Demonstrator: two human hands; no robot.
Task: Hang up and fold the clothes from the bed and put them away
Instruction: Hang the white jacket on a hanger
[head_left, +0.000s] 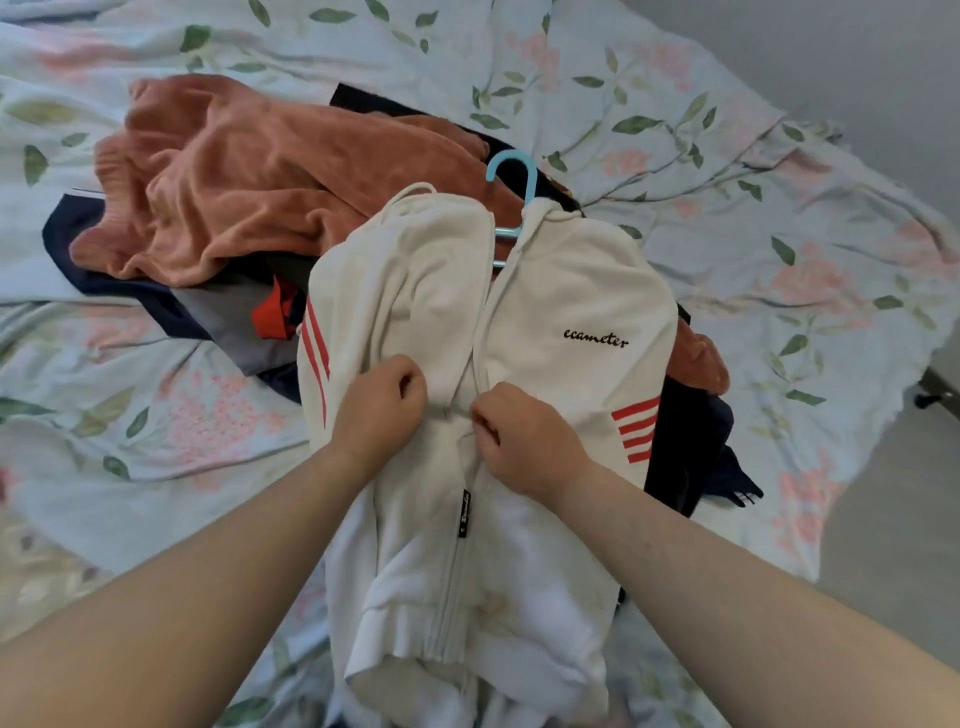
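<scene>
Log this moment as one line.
item: white zip-up hoodie on light-blue plastic hanger | left hand: grips front edge at zip | right hand: grips opposite edge | zip: lower part closed

Soft, even, moderately bright light falls across the scene. You see only faint shadows in the folds of the white hoodie (561, 280). Wide-angle distortion bows the bedspread (779, 234) toward the left and right edges; near corners look soft, and fine texture is smeared.
</scene>
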